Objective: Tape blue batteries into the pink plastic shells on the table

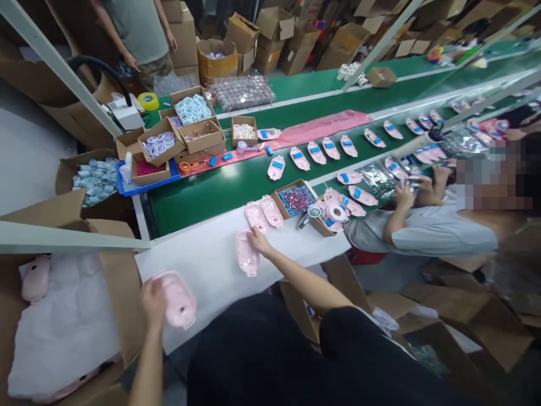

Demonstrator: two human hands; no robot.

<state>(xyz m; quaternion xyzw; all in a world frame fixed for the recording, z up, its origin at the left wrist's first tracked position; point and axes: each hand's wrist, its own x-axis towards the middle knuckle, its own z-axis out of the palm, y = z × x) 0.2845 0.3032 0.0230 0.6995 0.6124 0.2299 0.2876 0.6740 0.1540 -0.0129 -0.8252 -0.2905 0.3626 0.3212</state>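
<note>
My left hand [154, 301] is closed on the edge of a pink plastic shell [180, 299], held over the left part of the white sheet [215, 248]. Farther right, my right hand [258, 242] grips another pink plastic shell [246, 256] by its upper right rim, at or just above the sheet; whether it touches cannot be made out. Two more pink shells [271, 212] lie side by side just beyond my right hand. To their right stands a carton of small blue parts with red wires [296, 198].
A green conveyor [203, 206] runs beyond the sheet, bearing a row of pink shells with blue blocks [300, 159]. Small boxes of rings [192, 110] stand at the back left. An open carton [122, 293] is at my left. A co-worker [426, 225] sits at right.
</note>
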